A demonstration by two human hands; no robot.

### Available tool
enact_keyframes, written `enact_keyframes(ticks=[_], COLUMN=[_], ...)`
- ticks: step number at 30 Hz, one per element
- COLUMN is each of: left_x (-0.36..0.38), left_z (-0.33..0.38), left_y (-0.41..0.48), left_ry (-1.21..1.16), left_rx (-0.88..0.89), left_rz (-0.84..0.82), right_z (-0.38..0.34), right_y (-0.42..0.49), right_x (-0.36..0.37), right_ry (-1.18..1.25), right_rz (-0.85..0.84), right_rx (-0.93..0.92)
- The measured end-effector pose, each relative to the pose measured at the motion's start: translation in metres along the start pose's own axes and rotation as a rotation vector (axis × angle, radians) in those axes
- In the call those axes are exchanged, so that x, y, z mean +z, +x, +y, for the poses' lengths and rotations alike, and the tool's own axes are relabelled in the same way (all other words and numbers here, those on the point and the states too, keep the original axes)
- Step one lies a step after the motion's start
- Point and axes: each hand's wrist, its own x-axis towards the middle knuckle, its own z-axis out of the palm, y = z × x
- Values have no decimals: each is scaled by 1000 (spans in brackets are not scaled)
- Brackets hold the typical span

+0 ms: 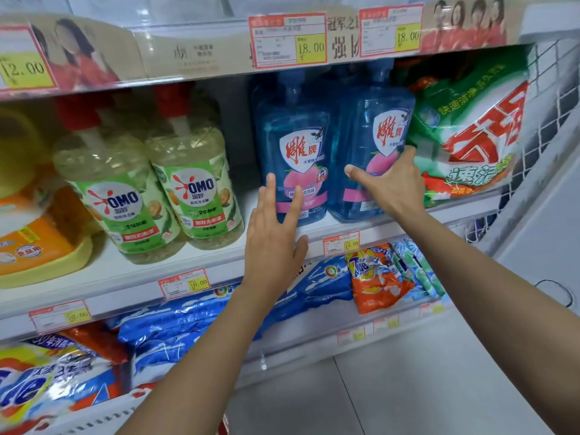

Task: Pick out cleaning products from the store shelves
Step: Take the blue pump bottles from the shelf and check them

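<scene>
Bare forearms (201, 365) rise from the bottom edge of the frame toward the middle shelf (125, 274). At centre the left hand (274, 227) lies flat with its grip apart, and its straight, spread fingers touch the lower front of the left blue bottle (293, 136). Just right of centre the right hand (392, 183) has its grip clamped on the right blue bottle (367, 120). The thumb runs across the front label and the fingers wrap the bottle's right side, next to a green detergent bag (470, 130). Both bottles stand upright, side by side, on the middle shelf. Each is translucent blue plastic with a narrow neck that reaches up behind the shelf edge above. Each carries a shield-shaped white label with red characters over a pink peach. Left of them stand two OMO bottles (194, 183) with green labels and red pumps. An orange Tide bag (376, 277) lies on the shelf below.
</scene>
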Motion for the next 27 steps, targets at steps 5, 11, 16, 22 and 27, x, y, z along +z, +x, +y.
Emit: enact_keyframes(ticks=[5, 11, 16, 22, 27], left_x=[-5, -4, -1, 5, 4], left_z=[14, 35, 30, 69, 74], left_y=[0, 24, 31, 58, 65], left_ry=[-34, -117, -33, -912, -1366], left_rx=[-34, 30, -55, -269, -335], left_rz=[71, 94, 161, 41, 67], right_z=[-1, -4, 14, 32, 44], right_y=[-2, -4, 14, 12, 0], right_x=[-1, 9, -9, -19, -24], right_ry=[-46, -73, -181, -145, -72], right_rz=[10, 40, 107, 104, 148], right_rx=[-10, -149, -368, -499, -579])
